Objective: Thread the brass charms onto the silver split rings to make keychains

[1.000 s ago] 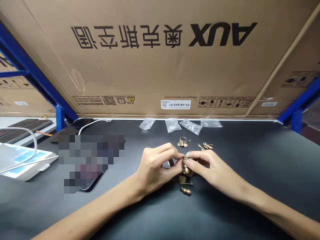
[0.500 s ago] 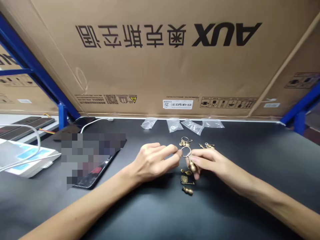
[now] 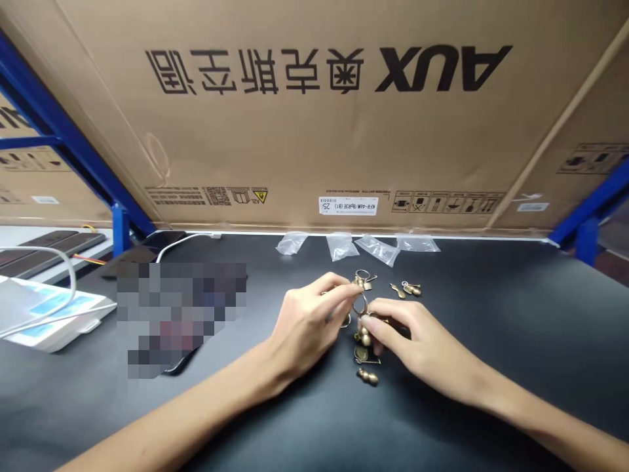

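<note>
Hands: both close together over the charms, fingers narrowed, and nearer each other than half a second ago.
Left hand (image 3: 307,328): fingertips pinch the upper edge of a silver metal key ring (image 3: 360,303).
Right hand (image 3: 417,341): fingers curl around a small brass gourd charm (image 3: 364,337) just under that ring, partly hidden.
Change: my left fingers have closed in from beside the ring, and my right hand has dropped lower.
Nearby charms: a flat brass tag charm (image 3: 364,354) and a larger brass gourd charm (image 3: 367,376) lie just below my right fingers; a brass ring-and-charm cluster (image 3: 362,278) sits just above.
Farther right: two small brass charms (image 3: 405,290) on the matte black tabletop (image 3: 515,328).
Back edge: four clear plastic bags (image 3: 343,246) lie in a row before a brown cardboard AUX carton (image 3: 314,131).
</note>
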Action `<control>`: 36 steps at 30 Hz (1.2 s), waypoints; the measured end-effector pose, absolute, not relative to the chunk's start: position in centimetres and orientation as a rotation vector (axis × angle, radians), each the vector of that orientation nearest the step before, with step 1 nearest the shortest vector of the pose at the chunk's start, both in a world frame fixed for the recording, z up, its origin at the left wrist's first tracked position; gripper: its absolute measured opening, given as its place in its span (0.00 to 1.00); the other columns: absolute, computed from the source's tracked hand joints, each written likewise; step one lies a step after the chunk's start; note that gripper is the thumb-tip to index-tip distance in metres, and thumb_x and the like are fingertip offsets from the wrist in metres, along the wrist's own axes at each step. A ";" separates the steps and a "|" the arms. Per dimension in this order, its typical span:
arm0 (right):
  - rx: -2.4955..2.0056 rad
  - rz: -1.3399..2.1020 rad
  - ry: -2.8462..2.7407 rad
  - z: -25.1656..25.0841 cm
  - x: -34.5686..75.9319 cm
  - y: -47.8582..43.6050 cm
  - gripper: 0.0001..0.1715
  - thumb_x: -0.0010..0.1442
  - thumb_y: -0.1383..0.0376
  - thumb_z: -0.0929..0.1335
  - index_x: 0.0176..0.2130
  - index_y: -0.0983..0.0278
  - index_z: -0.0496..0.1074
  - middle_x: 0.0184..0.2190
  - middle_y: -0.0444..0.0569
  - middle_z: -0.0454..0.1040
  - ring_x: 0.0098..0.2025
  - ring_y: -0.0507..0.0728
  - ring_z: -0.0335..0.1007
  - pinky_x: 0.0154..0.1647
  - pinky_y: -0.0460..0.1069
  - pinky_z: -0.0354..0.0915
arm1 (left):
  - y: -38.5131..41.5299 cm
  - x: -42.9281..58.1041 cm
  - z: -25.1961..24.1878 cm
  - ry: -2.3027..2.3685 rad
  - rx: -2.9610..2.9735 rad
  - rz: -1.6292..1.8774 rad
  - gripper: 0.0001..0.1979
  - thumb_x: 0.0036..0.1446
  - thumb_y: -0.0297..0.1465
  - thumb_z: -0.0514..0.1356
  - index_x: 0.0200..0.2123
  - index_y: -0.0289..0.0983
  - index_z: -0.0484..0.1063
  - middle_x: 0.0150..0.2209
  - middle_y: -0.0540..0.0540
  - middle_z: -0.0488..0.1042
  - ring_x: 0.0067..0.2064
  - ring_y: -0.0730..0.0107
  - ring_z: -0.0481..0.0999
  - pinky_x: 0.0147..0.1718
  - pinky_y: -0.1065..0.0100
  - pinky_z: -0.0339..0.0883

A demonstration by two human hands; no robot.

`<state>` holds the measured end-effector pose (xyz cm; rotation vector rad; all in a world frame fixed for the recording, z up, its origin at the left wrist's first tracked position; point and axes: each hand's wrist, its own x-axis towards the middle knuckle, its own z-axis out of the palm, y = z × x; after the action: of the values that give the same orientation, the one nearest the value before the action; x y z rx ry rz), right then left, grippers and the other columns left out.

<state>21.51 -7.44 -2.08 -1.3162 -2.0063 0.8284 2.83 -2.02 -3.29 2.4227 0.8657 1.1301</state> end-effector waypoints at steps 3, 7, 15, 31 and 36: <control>-1.318 0.829 -1.981 -1.9 21.4 -7.6 0.19 0.69 0.59 0.60 0.28 0.62 0.66 0.28 0.44 0.71 0.30 0.53 0.65 0.35 0.49 0.61 | -2.3 3.0 -2.9 0.886 2.273 1.104 0.08 0.62 0.27 0.59 0.42 0.37 0.77 0.37 0.47 0.78 0.34 0.74 0.76 0.33 0.74 0.71; -1.280 1.023 -1.964 -1.5 21.7 -7.5 0.18 0.68 0.60 0.61 0.28 0.63 0.66 0.28 0.44 0.71 0.31 0.54 0.66 0.36 0.49 0.62 | -2.1 3.0 -2.9 0.669 2.396 1.133 0.12 0.61 0.20 0.56 0.41 0.36 0.78 0.38 0.45 0.76 0.37 0.74 0.76 0.38 0.73 0.72; -1.072 1.575 -1.778 -0.6 23.7 -6.1 0.19 0.65 0.53 0.64 0.29 0.64 0.68 0.28 0.44 0.69 0.32 0.54 0.69 0.39 0.49 0.64 | -0.9 1.9 -3.2 0.533 2.832 0.985 0.24 0.55 0.13 0.49 0.45 0.39 0.76 0.42 0.44 0.75 0.41 0.70 0.76 0.38 0.71 0.73; -1.502 -0.350 -2.741 -1.1 26.6 -5.9 0.16 0.67 0.64 0.61 0.29 0.60 0.69 0.28 0.46 0.74 0.27 0.57 0.69 0.29 0.52 0.55 | 0.6 3.1 -4.7 1.114 2.596 0.845 0.10 0.62 0.29 0.58 0.38 0.39 0.81 0.36 0.47 0.81 0.38 0.62 0.76 0.39 0.63 0.69; -1.482 -0.338 -2.721 -0.7 26.6 -6.1 0.15 0.67 0.58 0.62 0.35 0.59 0.74 0.28 0.47 0.75 0.28 0.58 0.71 0.29 0.52 0.57 | 0.6 3.0 -4.5 1.154 2.576 0.847 0.11 0.62 0.29 0.56 0.39 0.38 0.80 0.38 0.47 0.80 0.40 0.64 0.76 0.41 0.64 0.69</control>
<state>26.60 -6.12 -0.66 -1.4824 -2.7205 -0.3376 2.96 0.64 -4.46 2.5757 1.1540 0.8471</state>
